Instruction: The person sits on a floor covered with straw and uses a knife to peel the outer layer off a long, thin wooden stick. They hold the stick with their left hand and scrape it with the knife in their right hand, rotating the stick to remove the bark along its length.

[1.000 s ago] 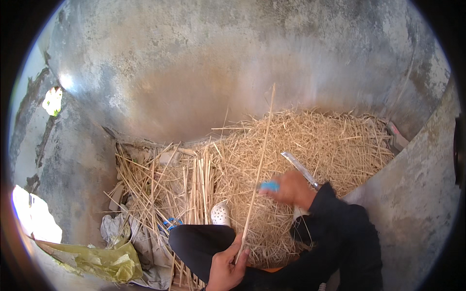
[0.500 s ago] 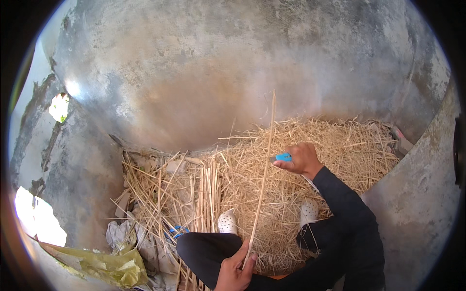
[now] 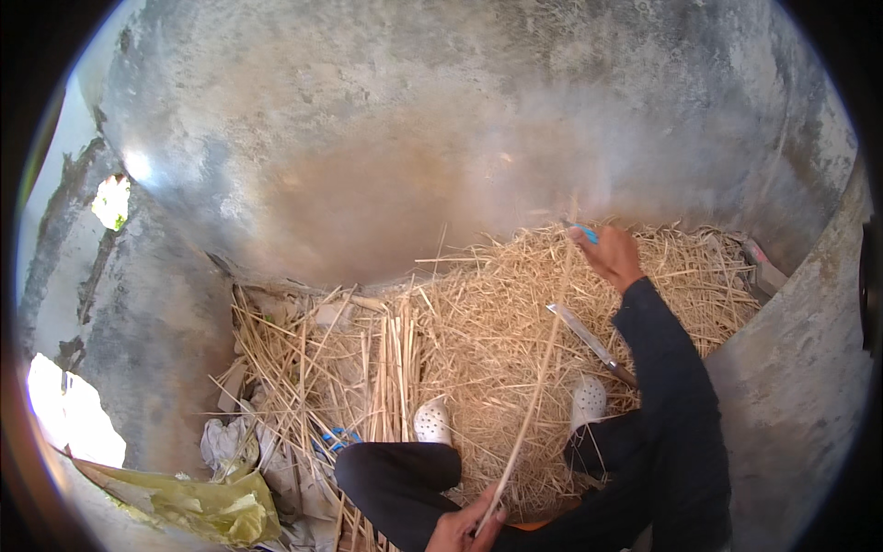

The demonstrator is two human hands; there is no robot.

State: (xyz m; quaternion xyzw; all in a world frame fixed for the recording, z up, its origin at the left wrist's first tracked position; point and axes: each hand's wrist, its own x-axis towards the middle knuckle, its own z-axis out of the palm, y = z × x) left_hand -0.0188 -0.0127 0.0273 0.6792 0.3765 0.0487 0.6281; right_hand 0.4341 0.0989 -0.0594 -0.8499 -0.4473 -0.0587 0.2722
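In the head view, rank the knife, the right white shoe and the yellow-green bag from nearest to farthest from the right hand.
From the right hand:
1. Knife, on the straw just below it.
2. Right white shoe, lower, by the leg.
3. Yellow-green bag, far lower left.

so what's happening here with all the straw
A person sits on a pile of straw against a concrete wall. The left hand pinches the lower end of one long straw stalk, while the right hand, arm stretched out, holds a small blue tool at the stalk's upper end. A long knife lies on the straw beside white clogs.
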